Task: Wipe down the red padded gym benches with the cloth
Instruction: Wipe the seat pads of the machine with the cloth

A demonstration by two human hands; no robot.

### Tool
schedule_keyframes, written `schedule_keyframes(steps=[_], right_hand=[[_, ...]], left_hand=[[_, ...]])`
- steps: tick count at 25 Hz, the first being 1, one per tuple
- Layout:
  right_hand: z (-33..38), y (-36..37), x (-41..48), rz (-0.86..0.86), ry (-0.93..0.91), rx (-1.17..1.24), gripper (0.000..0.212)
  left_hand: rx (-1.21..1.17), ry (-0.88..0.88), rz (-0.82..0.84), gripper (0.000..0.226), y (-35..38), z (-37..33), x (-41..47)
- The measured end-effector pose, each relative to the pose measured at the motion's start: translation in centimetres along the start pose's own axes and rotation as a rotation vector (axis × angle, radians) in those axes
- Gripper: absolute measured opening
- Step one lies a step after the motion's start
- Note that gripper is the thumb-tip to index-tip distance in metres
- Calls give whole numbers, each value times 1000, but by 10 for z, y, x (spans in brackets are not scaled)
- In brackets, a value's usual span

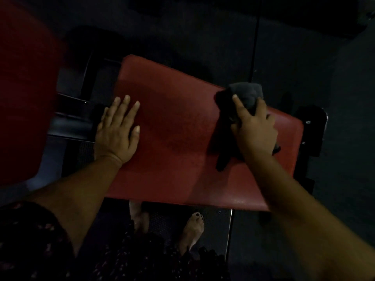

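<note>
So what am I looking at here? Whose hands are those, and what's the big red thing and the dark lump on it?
There is no machine here, just a person. A camera worn on their head looks down, so you see what they see: their own two arms reaching forward. The big red thing is a padded gym bench. The left hand lies flat on it with straight fingers, near its left end. The right hand grips a dark cloth bunched up near the bench's far right edge. A strip of the cloth hangs out below the hand, lying on the pad. Down at the bottom you can see the person's bare feet on the dark floor. Another red pad shows at the left.
</note>
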State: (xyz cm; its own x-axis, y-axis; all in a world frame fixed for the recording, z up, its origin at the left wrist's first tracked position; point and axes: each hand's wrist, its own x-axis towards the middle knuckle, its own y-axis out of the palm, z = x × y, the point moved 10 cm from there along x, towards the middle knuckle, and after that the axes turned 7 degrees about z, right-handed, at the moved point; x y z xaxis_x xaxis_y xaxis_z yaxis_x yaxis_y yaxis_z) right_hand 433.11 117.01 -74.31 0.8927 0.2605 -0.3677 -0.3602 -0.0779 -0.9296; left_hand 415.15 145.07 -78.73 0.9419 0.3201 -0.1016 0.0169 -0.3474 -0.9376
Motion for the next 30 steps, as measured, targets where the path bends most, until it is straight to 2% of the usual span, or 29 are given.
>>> schedule_keyframes(steps=[3,6,13,16,19,21,23,25,28,30], right_hand=[[11,-6,32,39,4,25,65],[32,-7,21,35,-11,61,67],[64,63,-145,60,-214,121,92],[64,96,-220,151,-250,107,80],[62,110,-251,217,-287,86,71],[68,106,-242,196,-363,28,73],[84,93,-219,142,-518,-34,75],[97,72,-178,66,-607,-74,68],[101,32,-88,37,-476,-148,77],[100,11,-26,64,-324,-153,72]], left_hand=[[3,15,-15,58,0,-2,0],[6,24,-40,56,-2,0,-1],[23,35,-56,53,-1,-1,-2],[13,45,-68,52,0,0,-1],[3,62,-82,52,0,-1,-1],[9,49,-82,52,0,-1,-2],[12,35,-75,53,-1,-1,-3],[12,32,-66,54,-2,1,-3],[5,34,-50,53,-1,-1,-3],[-2,35,-36,51,-1,-2,-2]])
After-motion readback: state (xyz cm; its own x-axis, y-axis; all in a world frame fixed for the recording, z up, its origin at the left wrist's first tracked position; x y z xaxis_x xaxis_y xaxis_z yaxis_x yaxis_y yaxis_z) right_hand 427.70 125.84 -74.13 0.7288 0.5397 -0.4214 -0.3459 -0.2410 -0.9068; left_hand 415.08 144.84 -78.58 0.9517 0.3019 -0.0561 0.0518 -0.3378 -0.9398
